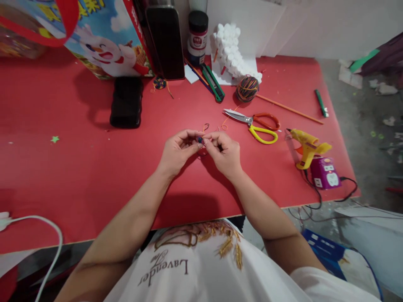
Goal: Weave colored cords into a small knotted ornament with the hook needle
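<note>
Between my fingertips is a small dark blue-green yarn piece (200,139), partly covered by the fingers. My left hand (181,150) pinches it from the left, thumb and fingers together. On the other side my right hand (224,152) closes thumb and forefinger at its edge, touching the left fingertips. Loose yarn curls on the red table (94,176) just beyond and under the fingers. A multicoloured yarn ball (247,89) lies farther back to the right, with an orange strand trailing from it. Scissors (250,121) with red and yellow handles rest right of the hands.
A yellow glue gun (310,147) leans by a purple box (325,173) with cables at right. Behind are a green cutter (213,83), a jar (197,37), an upright phone (165,42), a white pompom-like object (228,46) and a colourful bag (107,42). A black case (126,102) lies left.
</note>
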`<state>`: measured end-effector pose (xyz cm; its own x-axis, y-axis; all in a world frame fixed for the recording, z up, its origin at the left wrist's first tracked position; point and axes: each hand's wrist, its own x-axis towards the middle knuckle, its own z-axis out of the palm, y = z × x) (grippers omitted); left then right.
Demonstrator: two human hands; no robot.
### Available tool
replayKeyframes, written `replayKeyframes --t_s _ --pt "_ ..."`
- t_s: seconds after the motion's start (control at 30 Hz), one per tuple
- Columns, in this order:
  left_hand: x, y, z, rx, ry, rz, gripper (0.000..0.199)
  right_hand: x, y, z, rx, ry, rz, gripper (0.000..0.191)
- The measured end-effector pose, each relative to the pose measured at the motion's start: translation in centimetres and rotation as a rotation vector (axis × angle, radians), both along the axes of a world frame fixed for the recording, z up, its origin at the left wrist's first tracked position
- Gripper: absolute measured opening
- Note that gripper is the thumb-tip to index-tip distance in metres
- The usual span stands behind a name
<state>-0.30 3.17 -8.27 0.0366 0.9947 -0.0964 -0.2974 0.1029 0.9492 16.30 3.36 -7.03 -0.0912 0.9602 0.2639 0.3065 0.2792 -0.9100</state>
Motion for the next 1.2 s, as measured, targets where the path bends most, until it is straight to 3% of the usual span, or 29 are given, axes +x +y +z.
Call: replayKeyframes --t_s 0.27,0.43,0.67,0.87,1.2 --pt "0.4 -0.2 0.9 -0.07 -0.112 -0.07 0.024 0.0 0.0 -0.3 -0.004 0.043 -0.006 0.016" --pt "0.4 0.2 1.3 -0.035 -0.162 -0.008 0.028 -0.2 -0.1 -0.3 0.034 0.015 0.036 0.015" --pt "0.5 0.1 0.9 -0.02 -0.123 -0.013 0.038 0.1 0.2 -0.3 0.075 -0.061 -0.056 0.011" --pt "0.2 0.5 1.2 -0.078 -0.146 -0.001 0.028 0.0 0.0 -0.2 0.134 -0.041 0.013 0.011" --pt "-0.3 0.6 2.0 -0.165 -0.268 -0.087 0.037 -0.1 -0.5 0.3 0.103 -0.036 0.089 0.012"
